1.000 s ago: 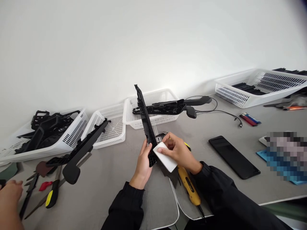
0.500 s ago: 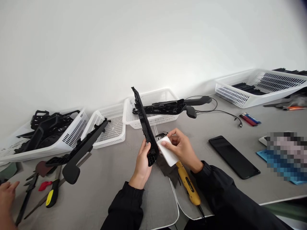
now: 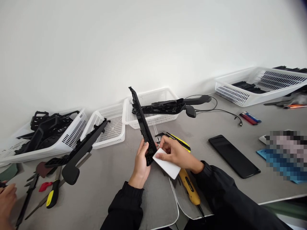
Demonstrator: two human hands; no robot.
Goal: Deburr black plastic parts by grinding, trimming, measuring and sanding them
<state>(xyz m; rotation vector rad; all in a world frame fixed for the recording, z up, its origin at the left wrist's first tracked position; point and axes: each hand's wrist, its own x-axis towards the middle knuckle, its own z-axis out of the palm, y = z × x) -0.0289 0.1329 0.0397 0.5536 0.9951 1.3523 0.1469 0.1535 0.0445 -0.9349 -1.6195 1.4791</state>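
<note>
A long black plastic rail (image 3: 143, 123) is standing tilted, its top leaning left, while a flat white card (image 3: 167, 165) is touching its lower end.

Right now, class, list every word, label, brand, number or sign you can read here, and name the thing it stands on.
None can be read.
White card in the right hand: blank.
Black rail in the left hand: no lettering shows.
Phone: screen dark.
Pixelated patch at the right: unreadable.

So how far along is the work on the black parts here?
Looks midway. Left hand holds a long black strip upright; right hand presses a white block to its lower end. More black parts fill the left basket; the middle basket looks nearly bare.
</note>
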